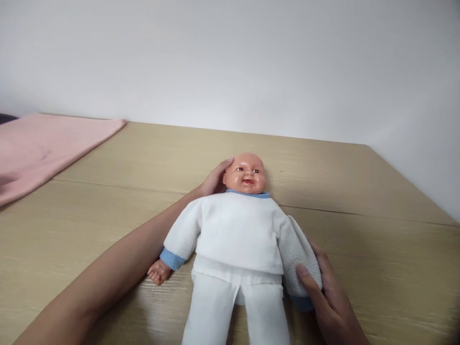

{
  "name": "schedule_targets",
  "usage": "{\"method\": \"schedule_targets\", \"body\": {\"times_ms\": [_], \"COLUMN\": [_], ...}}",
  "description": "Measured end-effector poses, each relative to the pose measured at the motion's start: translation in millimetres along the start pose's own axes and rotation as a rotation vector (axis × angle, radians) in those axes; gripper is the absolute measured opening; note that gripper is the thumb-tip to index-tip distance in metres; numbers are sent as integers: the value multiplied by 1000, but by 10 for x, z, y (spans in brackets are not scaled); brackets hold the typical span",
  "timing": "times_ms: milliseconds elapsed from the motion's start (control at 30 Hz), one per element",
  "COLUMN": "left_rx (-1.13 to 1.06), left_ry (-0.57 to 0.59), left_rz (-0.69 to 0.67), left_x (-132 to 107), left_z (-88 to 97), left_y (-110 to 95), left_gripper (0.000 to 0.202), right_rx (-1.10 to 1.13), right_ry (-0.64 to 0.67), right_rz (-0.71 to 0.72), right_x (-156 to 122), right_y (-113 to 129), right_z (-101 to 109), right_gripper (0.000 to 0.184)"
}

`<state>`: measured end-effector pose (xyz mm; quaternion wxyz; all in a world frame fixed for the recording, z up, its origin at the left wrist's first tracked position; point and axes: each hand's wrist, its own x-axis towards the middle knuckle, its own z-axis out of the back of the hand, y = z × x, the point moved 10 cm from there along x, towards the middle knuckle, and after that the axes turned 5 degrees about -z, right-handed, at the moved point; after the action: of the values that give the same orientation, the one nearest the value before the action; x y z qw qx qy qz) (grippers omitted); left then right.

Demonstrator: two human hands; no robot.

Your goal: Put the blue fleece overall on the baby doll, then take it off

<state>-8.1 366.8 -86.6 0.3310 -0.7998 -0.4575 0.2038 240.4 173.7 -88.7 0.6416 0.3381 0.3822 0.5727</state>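
A baby doll lies face up on the wooden table, its head away from me and its legs running off the bottom of the view. It wears a white fleece top with blue collar and cuffs, and white trousers. My left hand cups the side and back of the doll's head; most of its fingers are hidden behind the head. At the right, my right hand is closed around the doll's white sleeve, thumb on top near the blue cuff. The doll's other arm lies loose over my left forearm.
The light wooden table has a seam across it and ends at a white wall. A pink cloth lies at the far left, with a dark object partly visible beyond it.
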Motion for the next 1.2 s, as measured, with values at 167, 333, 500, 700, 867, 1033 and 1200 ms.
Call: {"method": "schedule_targets", "body": {"times_ms": [167, 333, 500, 700, 867, 1033, 1200], "left_rx": [22, 48, 44, 64, 39, 24, 22], "left_ry": [-57, -119, -83, -103, -68, -48, -31], "left_rz": [-20, -41, -27, -34, -3, 4, 8], "left_x": [16, 23, 27, 41, 23, 23, 28], "left_z": [10, 73, 71, 111, 45, 43, 51], "left_y": [-37, -54, -31, -37, -8, 2, 6], "left_gripper": [62, 57, 60, 57, 60, 61, 63], "right_rx": [-9, -16, -15, -29, -19, -23, -25], "right_ry": [-16, -10, -4, -8, 11, 4, 4], "right_rz": [-25, -6, 13, 0, 7, -2, -5], "right_x": [2, 15, 5, -3, 21, 10, 2], "right_y": [-60, -38, -19, 19, 63, 27, 5], "right_z": [15, 14, 14, 17, -11, 4, 3], "right_gripper": [71, 70, 68, 67, 68, 69, 67]}}
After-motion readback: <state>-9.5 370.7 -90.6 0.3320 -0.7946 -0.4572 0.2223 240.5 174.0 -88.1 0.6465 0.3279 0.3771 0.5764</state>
